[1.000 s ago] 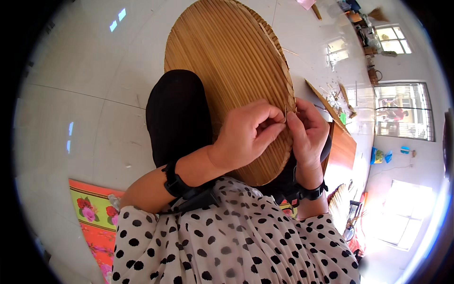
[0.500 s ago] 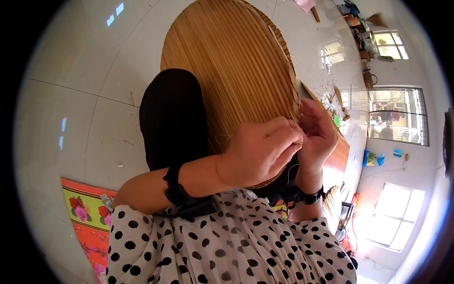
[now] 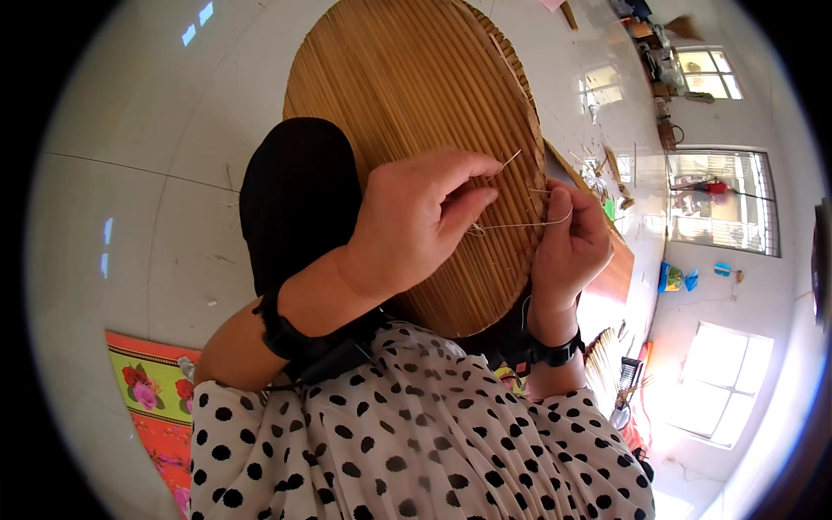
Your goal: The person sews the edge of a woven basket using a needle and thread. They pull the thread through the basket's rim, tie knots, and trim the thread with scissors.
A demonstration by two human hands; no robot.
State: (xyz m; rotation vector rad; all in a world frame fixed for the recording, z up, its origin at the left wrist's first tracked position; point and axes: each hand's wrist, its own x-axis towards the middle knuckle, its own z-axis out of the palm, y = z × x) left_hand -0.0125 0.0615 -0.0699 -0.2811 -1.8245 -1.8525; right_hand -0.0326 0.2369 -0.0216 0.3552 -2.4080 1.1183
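A round, ribbed mat of brown stalks (image 3: pixel 416 95) lies over my lap, its rim on the right made of short upright strips. Above the mat, my left hand (image 3: pixel 407 217) is closed in a pinch, with a thin pale thread end (image 3: pixel 511 160) sticking out past its thumb and forefinger. At the right rim my right hand (image 3: pixel 572 243) pinches a white thread (image 3: pixel 520 225). That thread runs across the mat to a small tangle below my left fingers and loops over the right thumb. A short thin piece shows at the right fingertips, too small to name.
My dark-clad knee (image 3: pixel 299 199) props the mat on the left. A flowered red and green cloth (image 3: pixel 152 390) lies on the tiled floor (image 3: pixel 113 234). To the right are straw scraps (image 3: pixel 598 178), a wooden board (image 3: pixel 611 277) and a bundle of stalks (image 3: pixel 602 364).
My hands were together at the right rim. The left hand has moved left and up over the mat, so the thread now stretches between them. The right hand stays by the rim.
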